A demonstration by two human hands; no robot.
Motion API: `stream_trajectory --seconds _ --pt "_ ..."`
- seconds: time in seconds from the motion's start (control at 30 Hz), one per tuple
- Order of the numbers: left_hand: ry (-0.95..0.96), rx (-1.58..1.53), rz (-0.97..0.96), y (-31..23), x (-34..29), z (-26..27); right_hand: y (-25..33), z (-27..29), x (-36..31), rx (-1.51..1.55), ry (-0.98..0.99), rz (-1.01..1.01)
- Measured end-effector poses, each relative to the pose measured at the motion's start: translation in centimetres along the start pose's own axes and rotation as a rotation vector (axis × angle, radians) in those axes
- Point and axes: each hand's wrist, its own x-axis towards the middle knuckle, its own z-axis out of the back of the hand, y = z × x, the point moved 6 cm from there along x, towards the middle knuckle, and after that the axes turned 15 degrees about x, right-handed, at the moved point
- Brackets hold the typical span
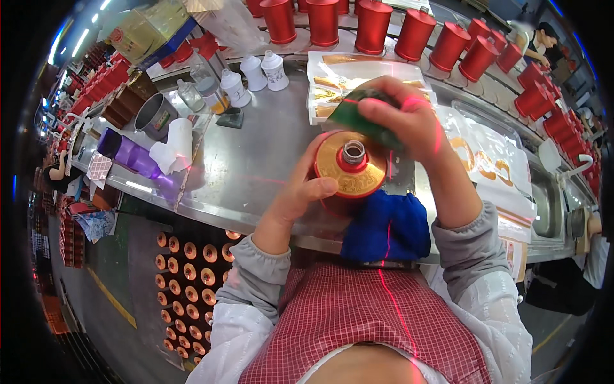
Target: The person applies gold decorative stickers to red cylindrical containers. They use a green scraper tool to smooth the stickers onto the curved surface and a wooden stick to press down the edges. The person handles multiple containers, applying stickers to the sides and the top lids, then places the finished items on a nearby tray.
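Observation:
In front of me a red bottle (333, 168) stands with its gold patterned shoulder and bare, open neck facing up. My left hand (295, 192) is wrapped around its left side, thumb on the shoulder. My right hand (409, 118) is just above the bottle's far right side, closed on a dark green pad (348, 117); I cannot tell whether the pad touches the bottle. A blue cloth (393, 227) lies at the table's front edge, right of the bottle. Beyond the bottle, a white tray (318, 112) with gold foil pieces is partly hidden by my right hand.
Red bottles (323, 22) line a curved conveyor at the back. White bottles (235, 89), a grey cup (155, 116), a paper roll (180, 142) and a purple bottle (130, 152) stand or lie left. Sheets with gold pieces (492, 168) and a sink (545, 189) are right.

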Motion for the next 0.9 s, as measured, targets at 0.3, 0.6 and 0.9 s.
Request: stream_trajectory --seconds 0.3,0.6,0.9 --pt "-0.369 0.307 -0.351 -2.0 -1.6 -0.8 -1.2 -0.7 -0.9 -0.040 -0.003 -0.045" --pt "-0.423 0.406 -0.212 -1.3 -1.8 -1.1 1.4 -0.4 0.6 -0.500 -0.016 0.170" --pt "-0.305 0.186 -0.112 -1.1 -1.8 -1.3 0.2 -2.0 1.3 -0.387 0.181 0.016"
